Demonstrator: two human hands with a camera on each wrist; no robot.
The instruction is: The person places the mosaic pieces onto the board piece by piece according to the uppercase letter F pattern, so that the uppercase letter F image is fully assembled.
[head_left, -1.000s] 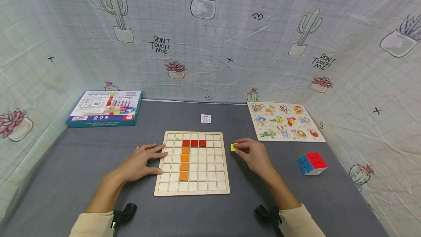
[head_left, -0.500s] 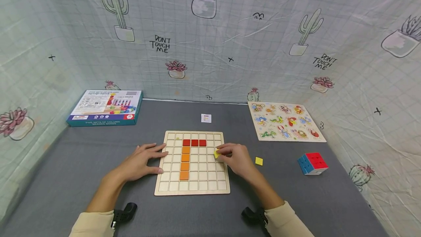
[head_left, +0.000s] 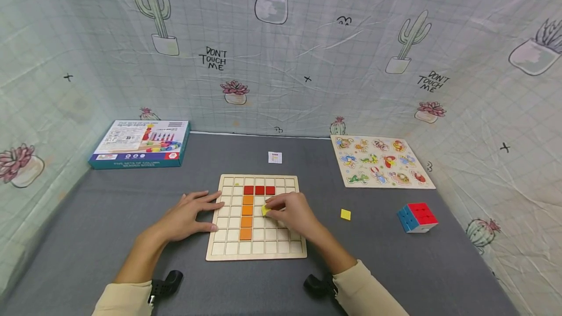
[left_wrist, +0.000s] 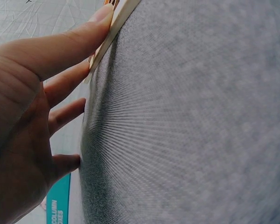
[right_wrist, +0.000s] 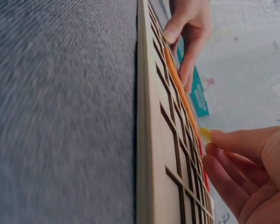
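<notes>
A wooden grid board (head_left: 224,252) lies flat on the grey table. Three red tiles (head_left: 259,190) form a row near its top, and a column of orange tiles (head_left: 247,221) runs down below the leftmost red one. My right hand (head_left: 291,212) is over the board and pinches a yellow square tile (right_wrist: 205,135) between thumb and fingertips, just right of the orange column. My left hand (head_left: 186,216) rests at the board's left edge, fingers spread; its thumb (left_wrist: 101,14) touches the edge. Another yellow tile (head_left: 346,214) lies on the table right of the board.
Behind the board lies a small printed card (head_left: 274,157). A boxed toy set (head_left: 140,145) sits at the back left. At the back right is a sticker-like insect picture board (head_left: 382,162), with a puzzle cube (head_left: 417,218) in front of it. A patterned cloth stands behind the table.
My right hand has moved left with the yellow tile, from beside the board to over its middle, which uncovers the other yellow tile on the table. My left hand has stayed still.
</notes>
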